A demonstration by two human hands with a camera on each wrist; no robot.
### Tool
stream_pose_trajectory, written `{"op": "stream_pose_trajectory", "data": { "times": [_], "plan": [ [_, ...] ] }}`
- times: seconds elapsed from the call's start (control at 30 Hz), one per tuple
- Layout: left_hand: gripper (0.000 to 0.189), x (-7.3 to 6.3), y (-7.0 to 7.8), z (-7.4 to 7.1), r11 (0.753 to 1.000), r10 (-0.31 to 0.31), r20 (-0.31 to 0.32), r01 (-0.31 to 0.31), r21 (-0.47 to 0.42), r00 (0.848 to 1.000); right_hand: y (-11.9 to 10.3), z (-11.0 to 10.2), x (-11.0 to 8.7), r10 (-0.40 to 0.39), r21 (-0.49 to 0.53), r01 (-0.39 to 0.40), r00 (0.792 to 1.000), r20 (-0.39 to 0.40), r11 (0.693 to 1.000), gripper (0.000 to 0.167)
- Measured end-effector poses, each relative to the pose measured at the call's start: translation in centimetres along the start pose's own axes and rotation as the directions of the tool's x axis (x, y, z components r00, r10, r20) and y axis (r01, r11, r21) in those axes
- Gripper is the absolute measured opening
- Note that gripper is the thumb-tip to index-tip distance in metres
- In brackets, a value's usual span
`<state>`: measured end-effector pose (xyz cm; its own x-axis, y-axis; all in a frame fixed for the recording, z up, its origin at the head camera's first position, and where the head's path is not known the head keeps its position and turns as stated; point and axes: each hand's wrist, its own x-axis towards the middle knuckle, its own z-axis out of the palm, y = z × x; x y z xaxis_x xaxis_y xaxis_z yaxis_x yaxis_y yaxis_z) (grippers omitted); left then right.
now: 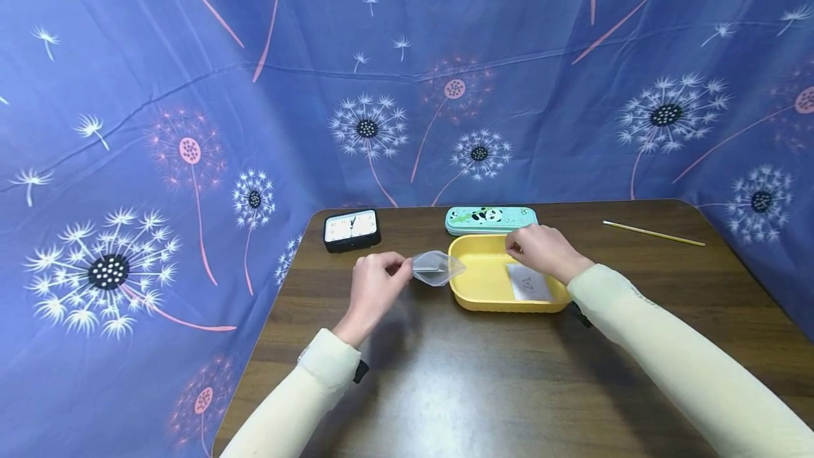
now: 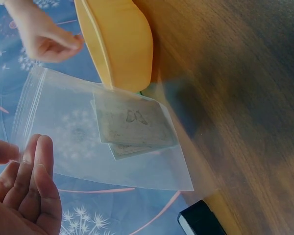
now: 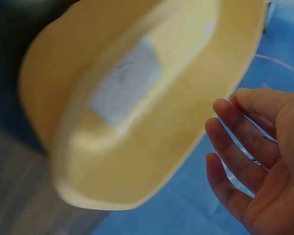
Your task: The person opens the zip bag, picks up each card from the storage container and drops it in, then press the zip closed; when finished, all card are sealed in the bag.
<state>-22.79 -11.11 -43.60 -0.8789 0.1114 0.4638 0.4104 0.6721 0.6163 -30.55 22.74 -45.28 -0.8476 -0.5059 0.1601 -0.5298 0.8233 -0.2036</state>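
A clear zip bag (image 2: 71, 147) hangs from my left hand (image 1: 375, 285), which pinches it near the zip edge. Inside the bag lie thin cards (image 2: 137, 120), the front one printed with a butterfly; how many cannot be told. In the head view the bag's mouth gapes beside a yellow plastic basin (image 1: 486, 300). Over the basin's right part hovers my right hand (image 1: 543, 249), its fingers loosely bent with nothing visible in them. A pale card (image 1: 528, 283) with a butterfly print lies on the basin's floor below that hand.
Behind the basin is a mint pencil case (image 1: 490, 219) with a panda on it. A black-framed clock (image 1: 352, 230) stands at the back left. One thin yellow stick (image 1: 655, 233) lies at the back right. Blue dandelion-patterned cloth (image 1: 407, 90) hangs behind the wooden table (image 1: 458, 387).
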Motion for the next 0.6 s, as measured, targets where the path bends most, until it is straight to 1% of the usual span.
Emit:
{"op": "stream_pose_trajectory", "data": {
  "times": [0.17,0.23,0.3,0.37,0.47,0.5,0.6],
  "plan": [
    [0.018,0.0,-0.1,0.1,1.000,0.001,0.002,-0.001,-0.003,1.000,1.8,1.9,-0.5,0.014,-0.030,-0.012,0.999,0.050,0.999,0.044],
    [0.018,0.0,0.0,0.1,1.000,0.000,0.003,0.000,-0.008,1.000,2.4,2.5,-0.7,0.010,-0.044,-0.006,0.997,0.072,0.999,0.046],
    [0.018,0.0,0.0,0.1,1.000,-0.001,0.006,0.001,-0.013,1.000,2.9,3.0,-0.9,0.006,-0.053,-0.002,0.996,0.088,0.999,0.040],
    [0.018,-0.1,0.0,0.1,1.000,-0.005,0.009,0.005,-0.016,1.000,3.4,3.3,-1.1,-0.010,-0.064,0.016,0.994,0.104,0.998,0.028],
    [0.018,-0.1,0.0,0.1,1.000,-0.007,0.013,0.007,-0.016,1.000,3.9,3.6,-1.1,-0.013,-0.053,0.021,0.988,0.157,0.998,0.009],
    [0.018,-0.1,0.0,0.1,1.000,-0.007,0.014,0.008,-0.015,1.000,4.0,3.6,-1.1,-0.012,-0.050,0.021,0.984,0.180,0.999,0.008],
    [0.018,-0.1,-0.1,0.1,1.000,-0.008,0.018,0.008,-0.016,1.000,4.3,3.8,-0.9,0.002,-0.030,0.005,0.971,0.238,1.000,0.019]
  ]
}}
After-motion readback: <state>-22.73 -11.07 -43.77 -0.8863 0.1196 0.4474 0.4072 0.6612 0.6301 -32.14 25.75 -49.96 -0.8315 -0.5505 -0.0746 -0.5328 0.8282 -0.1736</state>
